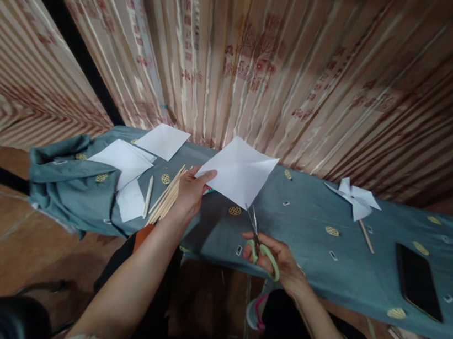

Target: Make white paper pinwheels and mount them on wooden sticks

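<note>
A square sheet of white paper with fold creases is raised over the cloth-covered table. My left hand pinches it at its left corner, thumb on top. In my right hand is a pair of scissors with pale green handles, fingers in the loops. The parted blades point up at the paper's near corner; whether they touch it I cannot tell. Below my left hand lies a bundle of thin wooden sticks, and a white pencil-like stick is beside it.
More white paper sheets lie at the left, with a single sheet behind them. A paper pinwheel on a stick and a dark phone rest at the right. A patterned curtain hangs behind the grey-blue tablecloth.
</note>
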`<state>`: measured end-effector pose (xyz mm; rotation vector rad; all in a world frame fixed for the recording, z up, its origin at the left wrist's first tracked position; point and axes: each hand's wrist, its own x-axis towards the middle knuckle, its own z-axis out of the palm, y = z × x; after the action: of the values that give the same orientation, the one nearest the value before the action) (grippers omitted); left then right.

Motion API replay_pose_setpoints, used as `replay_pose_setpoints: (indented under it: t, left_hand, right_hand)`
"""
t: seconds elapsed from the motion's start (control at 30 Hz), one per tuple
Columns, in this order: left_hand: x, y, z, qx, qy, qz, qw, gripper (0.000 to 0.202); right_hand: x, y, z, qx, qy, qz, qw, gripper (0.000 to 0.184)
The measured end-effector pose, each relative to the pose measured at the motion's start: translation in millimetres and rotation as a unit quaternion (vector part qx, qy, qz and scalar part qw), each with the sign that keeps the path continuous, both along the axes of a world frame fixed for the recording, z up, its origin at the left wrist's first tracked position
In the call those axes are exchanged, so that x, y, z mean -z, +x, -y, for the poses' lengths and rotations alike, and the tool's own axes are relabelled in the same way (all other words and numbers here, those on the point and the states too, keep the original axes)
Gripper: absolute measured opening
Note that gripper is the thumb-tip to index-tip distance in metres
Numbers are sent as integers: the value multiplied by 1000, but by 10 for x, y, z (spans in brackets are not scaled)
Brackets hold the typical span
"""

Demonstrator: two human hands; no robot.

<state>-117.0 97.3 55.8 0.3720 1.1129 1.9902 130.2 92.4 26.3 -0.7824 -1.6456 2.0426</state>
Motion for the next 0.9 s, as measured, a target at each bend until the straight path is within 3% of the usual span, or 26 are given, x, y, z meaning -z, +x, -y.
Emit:
replay_pose_setpoints:
  t: [0.37,0.67,0.9]
  left_hand:
    - [-1,-45,-6,-9,-2,-1,1000,34]
    - [76,26,-35,3,-13,-22,1000,33]
    - [40,-30,-34,-10,0,-6,1000,32]
  right_hand:
    - [26,-22,16,28,16,51,998,64]
    - [-19,-79,-13,37,22,43,998,63]
    - [32,-65,-4,29,25,20,999,57]
